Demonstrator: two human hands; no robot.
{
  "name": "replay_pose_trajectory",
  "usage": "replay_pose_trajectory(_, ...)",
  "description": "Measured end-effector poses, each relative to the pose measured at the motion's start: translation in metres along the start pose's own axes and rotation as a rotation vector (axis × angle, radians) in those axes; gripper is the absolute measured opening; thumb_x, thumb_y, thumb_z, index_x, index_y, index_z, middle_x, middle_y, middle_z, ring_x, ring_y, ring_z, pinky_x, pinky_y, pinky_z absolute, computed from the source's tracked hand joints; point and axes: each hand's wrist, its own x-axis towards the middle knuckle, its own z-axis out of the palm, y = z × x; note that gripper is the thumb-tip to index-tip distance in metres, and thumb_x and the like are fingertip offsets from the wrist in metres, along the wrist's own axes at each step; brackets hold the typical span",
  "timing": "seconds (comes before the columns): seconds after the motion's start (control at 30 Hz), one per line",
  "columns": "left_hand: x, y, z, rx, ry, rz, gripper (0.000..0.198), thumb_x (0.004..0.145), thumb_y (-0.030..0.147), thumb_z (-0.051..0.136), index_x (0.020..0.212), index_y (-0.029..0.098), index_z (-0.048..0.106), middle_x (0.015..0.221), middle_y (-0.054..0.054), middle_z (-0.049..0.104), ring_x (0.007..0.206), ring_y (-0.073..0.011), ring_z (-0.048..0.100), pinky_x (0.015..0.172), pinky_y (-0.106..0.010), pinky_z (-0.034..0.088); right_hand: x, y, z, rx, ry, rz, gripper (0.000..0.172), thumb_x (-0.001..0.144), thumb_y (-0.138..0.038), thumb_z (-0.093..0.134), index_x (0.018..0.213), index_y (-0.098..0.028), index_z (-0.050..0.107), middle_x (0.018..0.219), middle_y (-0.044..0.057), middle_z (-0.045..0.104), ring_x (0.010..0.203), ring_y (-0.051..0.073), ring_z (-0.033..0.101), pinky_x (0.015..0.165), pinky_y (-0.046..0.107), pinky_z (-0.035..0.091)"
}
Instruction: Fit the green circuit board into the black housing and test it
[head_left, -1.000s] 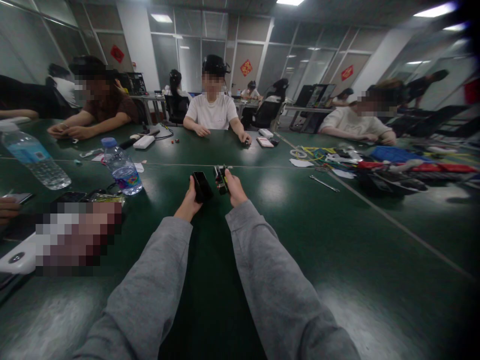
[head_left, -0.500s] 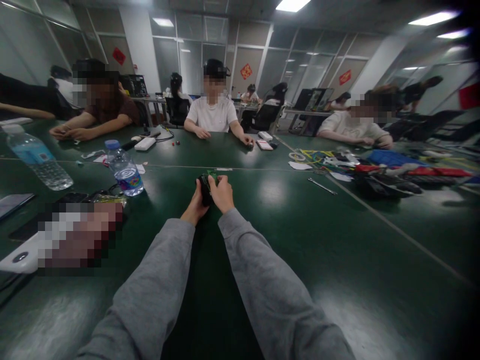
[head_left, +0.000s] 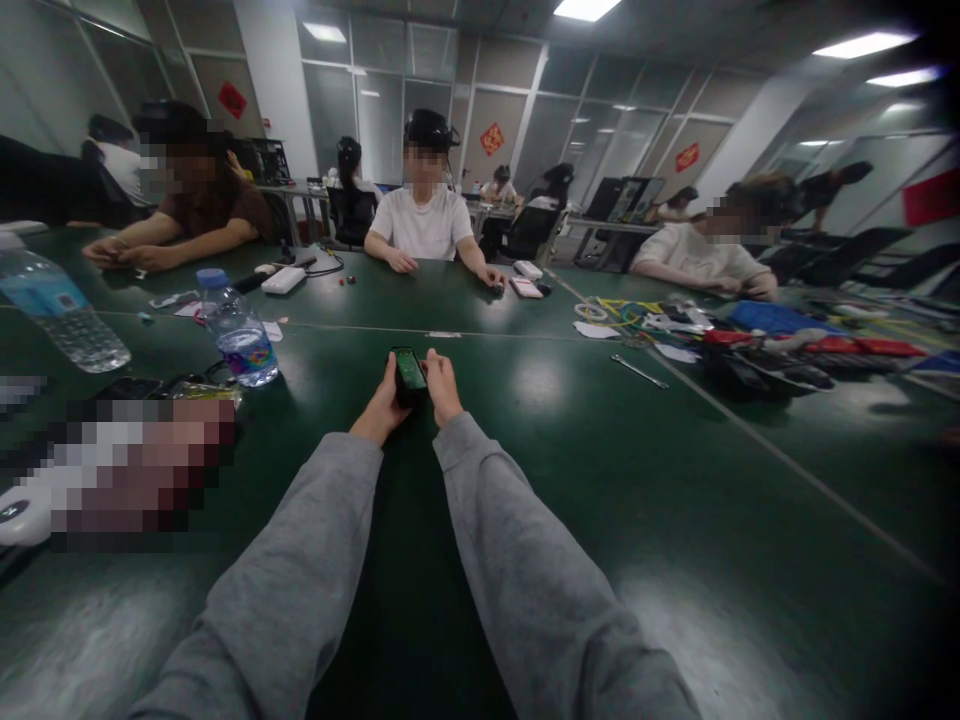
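Over the green table, my left hand [head_left: 386, 403] wraps round the left side of a small black case [head_left: 412, 397]. A green panel [head_left: 409, 367], looking like a circuit board, shows on the upper face of the case; its details are too small to make out. At the right edge of the case is my right hand [head_left: 444, 385], thumb raised and fingers curled against it. Part of the fingers of both hands is hidden.
To the left stand a blue-capped water bottle [head_left: 238, 335] and a larger bottle [head_left: 71, 310]. A wrench [head_left: 639, 371] lies to the right, before a pile of cables and tools [head_left: 772, 345]. A person [head_left: 422, 220] sits opposite.
The green panel stood up at the top of the case under my right fingers; now it faces up on the case. My right thumb has drawn back to the right edge.
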Motion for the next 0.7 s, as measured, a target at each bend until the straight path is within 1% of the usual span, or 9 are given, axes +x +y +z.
replay_pose_trajectory(0.07, -0.001, 0.003, 0.001, -0.038, 0.017, -0.025, 0.045, 0.080, 0.052, 0.067, 0.104, 0.014, 0.065, 0.087, -0.010, 0.071, 0.078, -0.0208, 0.069, 0.070, -0.032, 0.057, 0.007, 0.003, -0.007, 0.191, -0.012, 0.199, 0.018, 0.097, -0.036, 0.047, 0.087, -0.023, 0.054, 0.074, -0.003, 0.065, 0.069, 0.011, 0.063, 0.070, 0.023, 0.054)
replay_pose_trajectory(0.1, -0.001, 0.004, 0.002, -0.041, 0.019, -0.017, 0.038, 0.077, 0.042, 0.073, 0.102, 0.014, 0.065, 0.084, -0.009, 0.070, 0.074, -0.0192, 0.069, 0.070, -0.030, 0.056, 0.008, 0.004, -0.011, 0.274, -0.034, 0.287, 0.023, 0.099, -0.039, 0.042, 0.089, -0.022, 0.055, 0.073, -0.002, 0.065, 0.063, 0.012, 0.062, 0.065, 0.023, 0.054)
replay_pose_trajectory(0.13, -0.002, 0.004, 0.002, -0.027, 0.015, 0.010, 0.034, 0.073, 0.030, 0.076, 0.100, 0.013, 0.064, 0.081, -0.007, 0.069, 0.072, -0.0178, 0.068, 0.070, -0.029, 0.056, 0.008, 0.004, -0.015, 0.347, -0.046, 0.353, 0.026, 0.100, -0.041, 0.038, 0.091, -0.022, 0.054, 0.074, -0.001, 0.066, 0.060, 0.012, 0.061, 0.061, 0.024, 0.053)
replay_pose_trajectory(0.2, -0.001, 0.005, 0.002, 0.033, 0.032, 0.086, 0.033, 0.065, 0.014, 0.076, 0.096, 0.013, 0.063, 0.075, -0.003, 0.067, 0.067, -0.0159, 0.066, 0.069, -0.029, 0.055, 0.005, 0.004, -0.022, 0.466, -0.072, 0.406, 0.032, 0.100, -0.045, 0.033, 0.095, -0.022, 0.054, 0.081, 0.001, 0.068, 0.062, 0.014, 0.062, 0.057, 0.025, 0.053)
replay_pose_trajectory(0.27, 0.001, 0.007, 0.001, 0.113, 0.053, 0.167, 0.036, 0.061, 0.009, 0.074, 0.094, 0.014, 0.061, 0.075, -0.002, 0.066, 0.065, -0.0158, 0.065, 0.070, -0.030, 0.054, 0.000, 0.003, -0.025, 0.523, -0.106, 0.412, 0.034, 0.099, -0.049, 0.031, 0.098, -0.022, 0.053, 0.086, 0.003, 0.069, 0.064, 0.015, 0.063, 0.055, 0.026, 0.051)
replay_pose_trajectory(0.33, 0.003, 0.009, 0.000, 0.211, 0.061, 0.242, 0.037, 0.060, 0.011, 0.074, 0.094, 0.015, 0.061, 0.078, -0.002, 0.066, 0.068, -0.0166, 0.064, 0.072, -0.032, 0.054, -0.004, 0.002, -0.025, 0.527, -0.144, 0.403, 0.035, 0.098, -0.051, 0.032, 0.101, -0.023, 0.053, 0.086, 0.002, 0.068, 0.063, 0.016, 0.062, 0.054, 0.027, 0.050)
replay_pose_trajectory(0.43, 0.005, 0.016, 0.001, 0.406, 0.120, 0.367, 0.040, 0.058, 0.010, 0.076, 0.095, 0.016, 0.061, 0.082, -0.003, 0.065, 0.077, -0.0193, 0.064, 0.077, -0.033, 0.052, -0.008, 0.005, -0.020, 0.490, -0.198, 0.372, 0.036, 0.097, -0.051, 0.032, 0.108, -0.026, 0.055, 0.085, -0.001, 0.067, 0.067, 0.016, 0.062, 0.061, 0.028, 0.051)
replay_pose_trajectory(0.57, 0.000, 0.027, 0.006, 0.603, 0.226, 0.498, 0.047, 0.055, 0.008, 0.080, 0.096, 0.018, 0.061, 0.093, -0.008, 0.064, 0.104, -0.0291, 0.061, 0.092, -0.038, 0.047, -0.013, 0.010, -0.012, 0.453, -0.228, 0.349, 0.037, 0.097, -0.051, 0.032, 0.117, -0.031, 0.056, 0.087, -0.003, 0.067, 0.074, 0.015, 0.063, 0.073, 0.031, 0.052)
replay_pose_trajectory(0.7, -0.011, 0.031, 0.010, 0.822, 0.168, 0.621, 0.068, 0.054, 0.006, 0.081, 0.116, 0.021, 0.058, 0.121, -0.014, 0.058, 0.131, -0.0369, 0.044, 0.110, -0.044, 0.032, -0.018, 0.008, -0.009, 0.475, -0.232, 0.338, 0.037, 0.098, -0.051, 0.030, 0.118, -0.033, 0.055, 0.093, -0.002, 0.068, 0.079, 0.015, 0.065, 0.080, 0.033, 0.053)
